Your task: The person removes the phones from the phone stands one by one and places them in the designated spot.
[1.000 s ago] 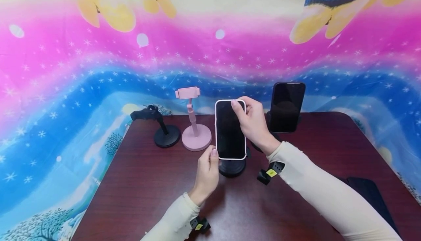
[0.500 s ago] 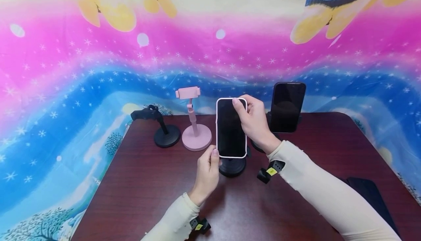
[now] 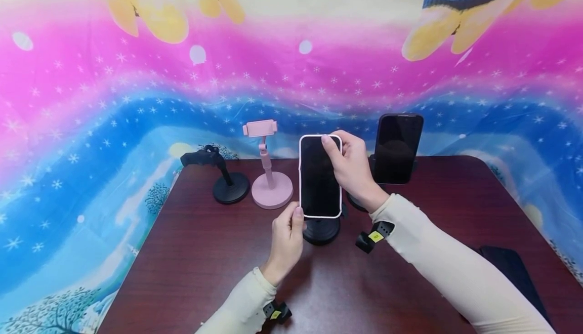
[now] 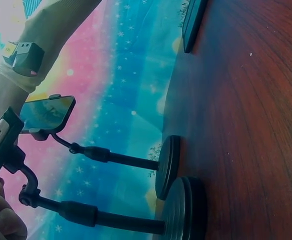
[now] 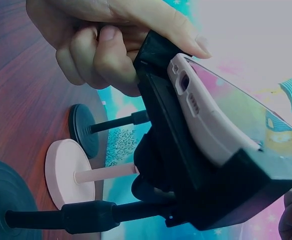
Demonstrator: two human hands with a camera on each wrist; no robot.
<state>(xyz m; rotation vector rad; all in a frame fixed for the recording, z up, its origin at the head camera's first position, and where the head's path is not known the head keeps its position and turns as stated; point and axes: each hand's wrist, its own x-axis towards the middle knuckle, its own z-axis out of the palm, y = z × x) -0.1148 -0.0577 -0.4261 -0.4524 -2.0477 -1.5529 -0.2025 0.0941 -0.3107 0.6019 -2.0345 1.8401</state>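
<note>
A phone in a white case (image 3: 316, 187) is upright in the head view, its dark screen facing me, above a round black base (image 3: 321, 234). The right wrist view shows its port end (image 5: 186, 82) in the black clamp of a phone stand (image 5: 173, 125). My left hand (image 3: 288, 238) holds the phone's lower left corner. From the side, that hand (image 5: 103, 55) grips the clamp's end with its thumb over the screen edge. My right hand (image 3: 355, 167) holds the upper right corner, thumb on the screen; its other fingers are hidden behind the phone.
Left on the brown table (image 3: 205, 253) are a black phone stand (image 3: 230, 187) and a pink one (image 3: 272, 192). Another black phone (image 3: 398, 147) is mounted on a stand behind my right hand. A flat dark object (image 3: 510, 268) lies beside my right sleeve. A printed cloth (image 3: 282, 86) hangs behind.
The white-cased phone has risen slightly and shifted a touch to the right, together with my right hand. My left hand stays nearly in place at its lower corner.
</note>
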